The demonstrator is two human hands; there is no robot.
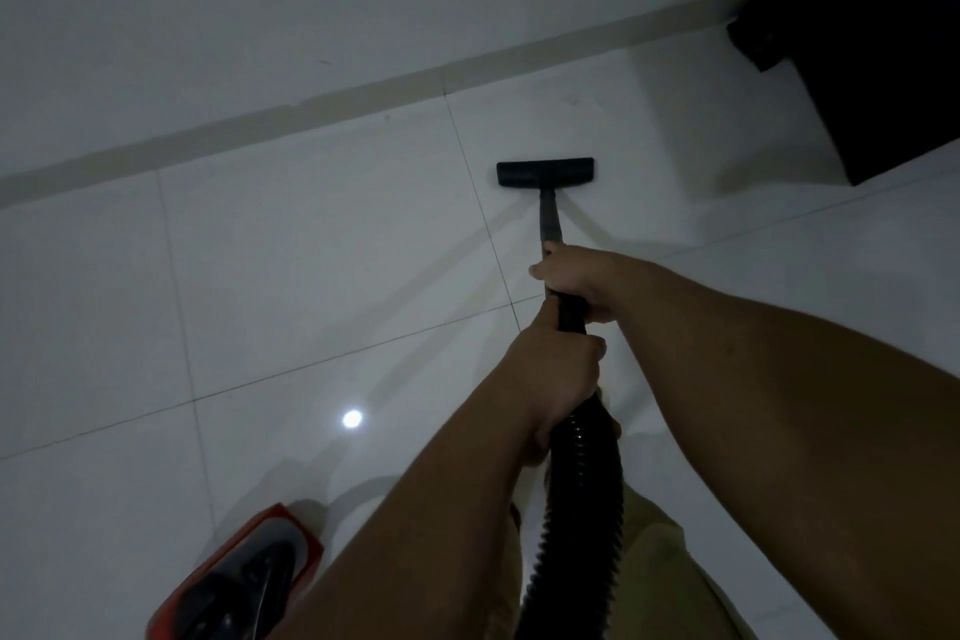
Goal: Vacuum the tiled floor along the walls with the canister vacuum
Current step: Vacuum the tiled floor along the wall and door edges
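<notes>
Hands are stacked on the wand (549, 218): right hand (582, 278) is clamped ahead, left hand (558, 372) is wrapped where the ribbed hose (576, 494) joins, for steering. Both arms are extended. Floor nozzle (545, 172) is laid flat on tile (311, 250), near the skirting (363, 96). Red canister (244, 582) is parked lower left.

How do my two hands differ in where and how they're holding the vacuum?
The right hand grips farther forward, at the wand's upper end, nearer the floor head; the left hand sits behind it, where the ribbed hose begins. The right arm comes in from the side, the left from below. Both are closed around the tube.
</notes>
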